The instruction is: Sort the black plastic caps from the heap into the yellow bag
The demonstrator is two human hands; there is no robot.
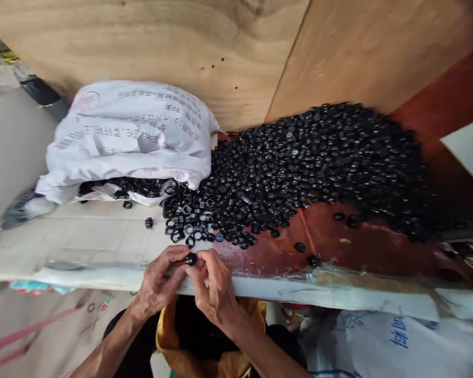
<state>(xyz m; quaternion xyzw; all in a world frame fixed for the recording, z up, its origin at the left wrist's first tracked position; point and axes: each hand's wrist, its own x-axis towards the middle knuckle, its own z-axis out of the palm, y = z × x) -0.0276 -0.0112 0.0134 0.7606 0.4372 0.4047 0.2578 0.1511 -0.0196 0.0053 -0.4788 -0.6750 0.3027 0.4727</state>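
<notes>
Near the table's front edge, my left hand [161,283] pinches a small black part [190,259] between thumb and fingers. My right hand [215,286] touches the same part from the right, its fingertips closed on it. Just beyond my hands lie loose black rings [189,230], some showing light centres. A large heap of small black parts [323,157] spreads to the back right. At the left, a white printed sack [134,136] lies on its side with black pieces at its open mouth.
A wooden panel [161,42] stands behind the table [98,231]. Below my hands, between the legs, hangs an open yellow-orange bag [167,336]. White sacking [370,341] lies at the lower right, and a pink frame [31,333] is at the lower left.
</notes>
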